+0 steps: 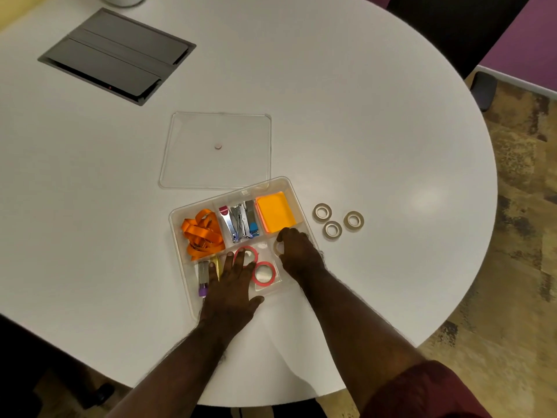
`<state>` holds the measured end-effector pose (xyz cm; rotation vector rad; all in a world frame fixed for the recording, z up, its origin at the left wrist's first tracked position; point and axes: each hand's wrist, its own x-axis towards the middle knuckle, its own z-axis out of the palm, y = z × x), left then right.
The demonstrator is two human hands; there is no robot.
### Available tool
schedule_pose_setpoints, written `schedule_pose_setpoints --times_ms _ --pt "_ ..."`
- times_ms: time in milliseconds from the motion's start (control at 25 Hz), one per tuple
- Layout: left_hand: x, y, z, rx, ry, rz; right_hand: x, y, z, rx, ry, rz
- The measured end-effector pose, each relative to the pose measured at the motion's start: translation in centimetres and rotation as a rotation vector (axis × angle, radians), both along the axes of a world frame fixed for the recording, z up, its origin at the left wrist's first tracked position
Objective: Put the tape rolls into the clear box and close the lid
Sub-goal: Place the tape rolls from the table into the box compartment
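Note:
The clear box (286, 184) lies open on the white table, split into compartments. Two red-rimmed tape rolls (263, 274) sit in its near middle compartment. My left hand (230, 286) rests flat over the box's near left part, fingers spread, touching one red roll. My right hand (297, 251) is inside the near right compartment, fingers closed on a beige tape roll (276, 247). Three beige tape rolls (333, 229) lie on the table just right of the box. The clear lid (193, 152) lies flat behind the box.
The box also holds orange ribbon (202, 233), staplers (239, 221), orange sticky notes (275, 211) and a purple-capped tube (203, 279). A grey cable hatch (117, 54) sits at the far left. The table edge curves round on the right; a dark chair (452, 28) stands beyond.

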<state>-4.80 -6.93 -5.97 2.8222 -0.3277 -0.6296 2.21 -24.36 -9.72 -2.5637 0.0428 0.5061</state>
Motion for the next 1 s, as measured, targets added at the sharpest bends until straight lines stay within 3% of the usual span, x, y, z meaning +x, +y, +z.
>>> schedule_pose_setpoints --times_ms 200,360,440,560,680,800,1000 --pt "-0.1 0.2 -0.7 -0.002 -0.035 0.008 -0.4 0.1 -0.1 0.065 -0.008 -0.038" --pt "0.1 0.2 -1.4 -0.003 -0.009 0.037 -0.4 -2.5 1.1 0.037 -0.428 -0.052" --pt "0.3 0.2 -1.5 -0.013 0.014 0.051 0.3 -5.0 1.6 -0.036 -0.530 -0.141" --pt "0.5 0.3 -1.6 -0.008 0.023 0.050 1.0 -8.3 1.5 -0.231 -0.328 -0.280" --pt "0.6 0.0 -1.4 -0.004 0.038 0.050 0.1 -9.6 0.3 -0.410 -0.254 -0.205" --pt "0.5 -0.1 -1.5 0.010 0.017 0.041 -0.1 -9.8 -0.3 -0.412 -0.142 -0.084" --pt "0.1 0.0 -2.0 -0.032 -0.005 0.061 0.3 -9.3 -1.1 -0.488 -0.108 -0.121"
